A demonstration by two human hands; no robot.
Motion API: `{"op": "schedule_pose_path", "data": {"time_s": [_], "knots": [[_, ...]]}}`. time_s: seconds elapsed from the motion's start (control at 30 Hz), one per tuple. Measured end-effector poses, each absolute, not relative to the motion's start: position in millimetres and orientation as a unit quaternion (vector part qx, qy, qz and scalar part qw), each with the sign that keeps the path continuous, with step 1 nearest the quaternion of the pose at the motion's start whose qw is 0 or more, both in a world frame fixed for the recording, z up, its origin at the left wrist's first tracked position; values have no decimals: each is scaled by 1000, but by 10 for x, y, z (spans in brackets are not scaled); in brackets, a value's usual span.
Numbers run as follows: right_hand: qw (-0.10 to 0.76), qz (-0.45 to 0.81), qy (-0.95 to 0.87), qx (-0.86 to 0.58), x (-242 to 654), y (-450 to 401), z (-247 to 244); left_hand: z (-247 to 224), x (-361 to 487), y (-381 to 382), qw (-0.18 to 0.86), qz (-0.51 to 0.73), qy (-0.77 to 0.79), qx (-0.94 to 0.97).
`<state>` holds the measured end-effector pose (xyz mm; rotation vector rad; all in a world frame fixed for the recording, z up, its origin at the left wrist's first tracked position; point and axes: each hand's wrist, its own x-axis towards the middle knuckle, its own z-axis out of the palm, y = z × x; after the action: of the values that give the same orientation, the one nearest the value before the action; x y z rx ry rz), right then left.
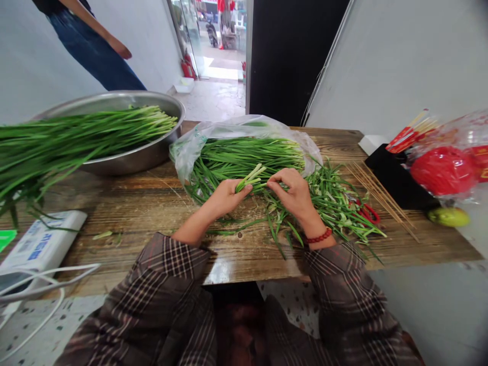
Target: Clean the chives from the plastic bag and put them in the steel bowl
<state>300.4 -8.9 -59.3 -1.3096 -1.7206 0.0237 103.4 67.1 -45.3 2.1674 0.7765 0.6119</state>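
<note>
My left hand (229, 197) is closed around a small bunch of garlic chives (254, 175), pale stem ends pointing up and right. Thumb and forefinger of my right hand (292, 190) are pinched at those stems, on a thin green piece. Behind both hands, a clear plastic bag (244, 127) lies open with a thick pile of chives (251, 152) in it. A heap of loose trimmings (335, 203) spreads beside and under my right hand, with red-handled scissors (368, 212) partly buried in it.
A steel basin (133, 161) at left holds long chives that hang over its rim. A white box (57, 234) and cables (49, 277) lie front left. Wooden skewers (381, 198), a black holder (400, 183) and a yellow-green fruit (449, 217) are at right. A person (95, 46) stands behind the basin.
</note>
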Motion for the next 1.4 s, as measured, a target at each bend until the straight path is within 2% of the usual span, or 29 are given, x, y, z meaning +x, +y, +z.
{"op": "schedule_pose_path", "data": {"time_s": [0.23, 0.37, 0.43, 0.63, 0.83, 0.97, 1.27, 1.4], "knots": [[618, 197, -516, -559, 2853, 15, -717, -492, 1050, 668, 361, 250, 296, 848], [685, 177, -428, -562, 3032, -5, -668, -512, 1037, 686, 344, 245, 304, 854], [677, 153, -446, -565, 3135, -42, -610, -510, 1029, 689, 336, 241, 309, 856], [541, 98, -574, -607, 3175, -94, -541, -518, 1037, 682, 325, 267, 307, 854], [552, 274, -537, -575, 3051, -20, -685, -592, 1063, 685, 292, 263, 294, 871], [565, 314, -517, -561, 2989, -4, -741, -621, 1062, 678, 270, 241, 302, 882], [558, 214, -596, -536, 2989, -30, -695, -569, 1068, 674, 297, 252, 292, 873], [526, 144, -648, -531, 3007, -79, -633, -571, 1063, 677, 317, 256, 285, 868]]}}
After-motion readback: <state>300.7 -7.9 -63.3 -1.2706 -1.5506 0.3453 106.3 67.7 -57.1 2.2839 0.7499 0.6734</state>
